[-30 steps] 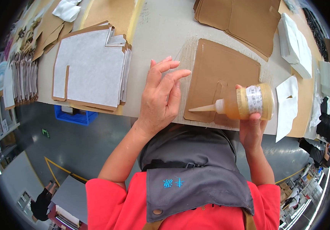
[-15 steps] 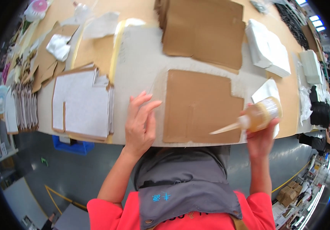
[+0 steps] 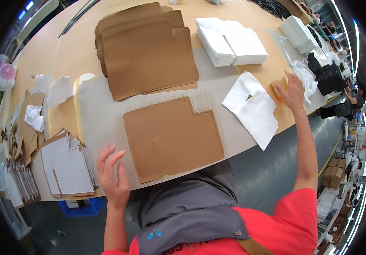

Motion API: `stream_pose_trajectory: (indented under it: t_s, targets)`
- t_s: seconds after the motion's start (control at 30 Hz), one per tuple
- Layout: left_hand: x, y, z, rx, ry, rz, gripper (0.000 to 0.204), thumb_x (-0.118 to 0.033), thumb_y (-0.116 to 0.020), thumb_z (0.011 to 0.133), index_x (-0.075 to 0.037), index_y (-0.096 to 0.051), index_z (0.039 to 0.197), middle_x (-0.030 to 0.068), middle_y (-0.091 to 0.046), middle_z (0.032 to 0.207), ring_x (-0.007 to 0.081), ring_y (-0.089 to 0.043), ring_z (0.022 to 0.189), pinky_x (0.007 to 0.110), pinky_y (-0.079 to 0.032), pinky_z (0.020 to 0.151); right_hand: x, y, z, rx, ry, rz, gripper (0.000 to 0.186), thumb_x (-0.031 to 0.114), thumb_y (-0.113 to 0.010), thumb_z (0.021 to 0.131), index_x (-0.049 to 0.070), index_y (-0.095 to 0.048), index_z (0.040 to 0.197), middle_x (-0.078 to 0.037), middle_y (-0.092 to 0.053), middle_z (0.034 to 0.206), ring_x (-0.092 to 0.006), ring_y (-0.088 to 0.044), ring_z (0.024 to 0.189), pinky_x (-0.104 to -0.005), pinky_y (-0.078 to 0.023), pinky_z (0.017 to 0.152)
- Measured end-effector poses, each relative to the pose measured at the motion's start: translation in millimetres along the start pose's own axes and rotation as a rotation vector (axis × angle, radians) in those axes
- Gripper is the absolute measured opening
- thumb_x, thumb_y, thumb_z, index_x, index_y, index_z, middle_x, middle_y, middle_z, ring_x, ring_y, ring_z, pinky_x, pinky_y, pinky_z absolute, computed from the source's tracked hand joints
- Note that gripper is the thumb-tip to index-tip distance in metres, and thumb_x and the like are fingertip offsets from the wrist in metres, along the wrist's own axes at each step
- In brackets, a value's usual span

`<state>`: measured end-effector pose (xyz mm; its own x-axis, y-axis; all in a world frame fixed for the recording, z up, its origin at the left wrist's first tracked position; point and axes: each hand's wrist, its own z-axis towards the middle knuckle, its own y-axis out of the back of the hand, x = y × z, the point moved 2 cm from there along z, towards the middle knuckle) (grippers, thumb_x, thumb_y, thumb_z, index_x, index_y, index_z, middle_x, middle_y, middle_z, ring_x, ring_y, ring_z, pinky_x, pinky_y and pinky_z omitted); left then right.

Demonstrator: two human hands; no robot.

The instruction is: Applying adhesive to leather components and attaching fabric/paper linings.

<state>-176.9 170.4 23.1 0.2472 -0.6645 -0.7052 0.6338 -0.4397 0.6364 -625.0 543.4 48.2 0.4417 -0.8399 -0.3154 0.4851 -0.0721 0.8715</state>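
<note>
In front of me on the table lies a brown board [image 3: 174, 138] with a notched upper right corner and a faint slot mark. My left hand [image 3: 114, 176] hovers just off its lower left edge, fingers apart and holding nothing. At the right, my right hand [image 3: 294, 94] is beside an amber squeeze bottle [image 3: 278, 88], its fingers stretched out and its thumb across the bottle's side. The hand partly covers the bottle, and its nozzle cannot be made out. Between the board and the bottle rests a white cut sheet [image 3: 253, 112] with a small slit.
Behind the board is a stack of brown boards [image 3: 147, 51], with white sheet stacks [image 3: 234, 42] to its right. White-faced boards [image 3: 68, 165] are piled at the left. A blue crate [image 3: 81, 207] sits below the table edge.
My right hand has carried the bottle rightward, away from the board, and its fingers have straightened. The view has turned right, uncovering the white sheet. My left hand stays open and empty.
</note>
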Motion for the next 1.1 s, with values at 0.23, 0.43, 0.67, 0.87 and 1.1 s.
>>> stream_pose_trajectory:
  t_s: [0.23, 0.43, 0.67, 0.87, 1.1]
  targets:
    - [-144.4, 37.7, 18.6, 0.522, -0.260, -1.223, 0.027, -0.003, -0.060, 0.086, -0.012, -0.068, 0.111, 0.0161, -0.058, 0.122, 0.0331, -0.052, 0.124, 0.050, -0.038, 0.109, 76.4, -6.4, 36.0, 0.368, -0.176, 0.773, 0.062, 0.049, -0.071, 0.085, 0.000, -0.060, 0.121, -0.015, -0.064, 0.115, -0.0277, -0.059, 0.111, -0.0385, -0.046, 0.095]
    - [-130.0, -8.2, 61.8, 0.635, -0.195, -0.792, 0.034, 0.007, -0.062, 0.079, -0.007, -0.069, 0.110, 0.0164, -0.056, 0.125, 0.0354, -0.053, 0.122, 0.044, -0.042, 0.104, 66.1, -19.9, 40.6, 0.717, -0.336, 0.868, 0.045, 0.039, -0.075, 0.085, 0.002, -0.067, 0.109, -0.009, -0.067, 0.105, -0.0195, -0.063, 0.096, -0.0301, -0.047, 0.088]
    - [-123.3, -114.2, 137.6, 0.646, -0.262, -0.334, 0.039, -0.012, -0.068, 0.086, -0.002, -0.062, 0.124, 0.0144, -0.055, 0.133, 0.0288, -0.050, 0.128, 0.037, -0.037, 0.108, 76.1, 28.0, 10.4, 0.490, -0.101, 1.400, 0.013, 0.017, -0.072, 0.089, 0.005, -0.068, 0.093, 0.002, -0.062, 0.091, -0.0075, -0.054, 0.087, -0.0245, -0.044, 0.080]
    - [-150.9, -205.3, 161.3, 0.669, -0.366, -0.352, 0.051, -0.027, -0.075, 0.086, -0.005, -0.059, 0.130, 0.0156, -0.057, 0.133, 0.0296, -0.056, 0.121, 0.036, -0.042, 0.103, 62.9, 66.0, -13.1, 0.292, 0.096, 1.408, 0.011, 0.006, -0.072, 0.086, 0.001, -0.069, 0.096, 0.001, -0.062, 0.093, -0.0099, -0.058, 0.090, -0.0243, -0.046, 0.084]
    - [-190.9, -186.3, 138.9, 1.215, 0.091, -0.866, 0.037, -0.031, -0.060, 0.099, -0.003, -0.063, 0.122, 0.0111, -0.069, 0.114, 0.0184, -0.063, 0.110, 0.035, -0.050, 0.095, 23.0, 74.6, -51.9, -0.176, -0.148, 1.531, 0.067, 0.047, -0.078, 0.079, 0.005, -0.057, 0.128, -0.006, -0.058, 0.128, -0.0191, -0.053, 0.120, -0.0336, -0.037, 0.104]
